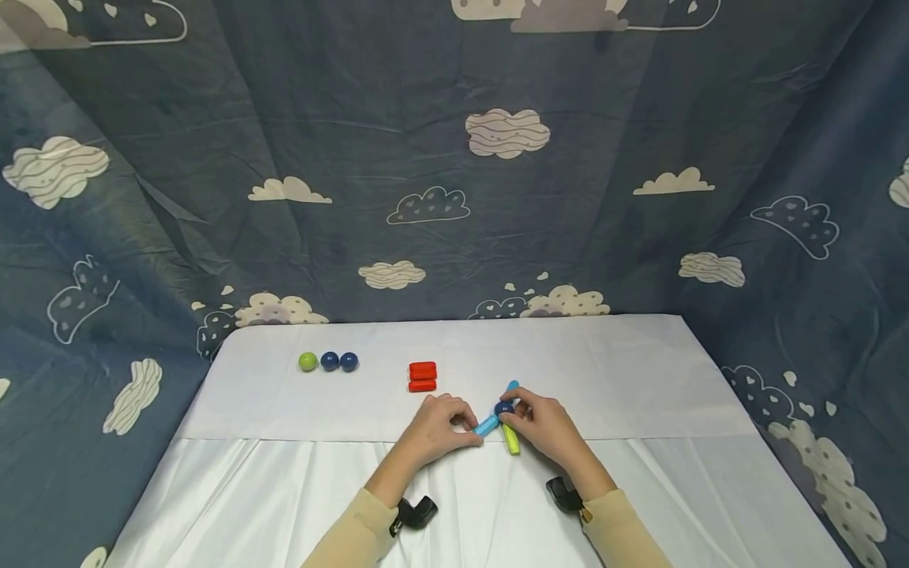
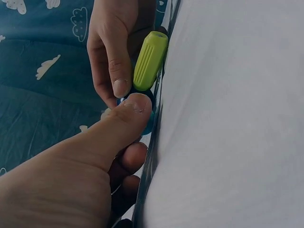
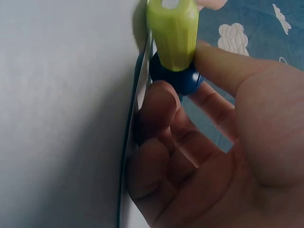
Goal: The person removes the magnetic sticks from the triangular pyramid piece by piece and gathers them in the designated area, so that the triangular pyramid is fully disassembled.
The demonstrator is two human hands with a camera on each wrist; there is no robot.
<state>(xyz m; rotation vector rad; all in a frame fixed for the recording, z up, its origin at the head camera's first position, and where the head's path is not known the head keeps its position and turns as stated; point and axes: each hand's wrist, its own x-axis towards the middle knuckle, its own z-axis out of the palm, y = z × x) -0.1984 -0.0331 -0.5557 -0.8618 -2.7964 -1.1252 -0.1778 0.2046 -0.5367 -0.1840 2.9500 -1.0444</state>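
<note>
A dark blue ball [image 1: 504,408] joins several short toy building sticks near the table's middle. One light blue stick [image 1: 486,426] runs toward my left hand [image 1: 442,426], which pinches its outer end between thumb and fingers. My right hand [image 1: 543,422] holds the dark blue ball with thumb and fingertips. From the ball a yellow-green stick [image 1: 511,440] points toward me; its ridged side shows in the left wrist view. Another light blue stick [image 1: 513,386] points away at the far side, partly covered by the right fingers. In the right wrist view the yellow-green stick [image 3: 175,40] meets the ball.
Two red sticks [image 1: 422,376] lie side by side beyond the left hand. Farther left, a green ball [image 1: 308,361] and two dark blue balls [image 1: 339,361] sit in a row. A white cloth [image 1: 639,379] covers the table, with a cloud-patterned curtain [image 1: 568,197] behind and beside it.
</note>
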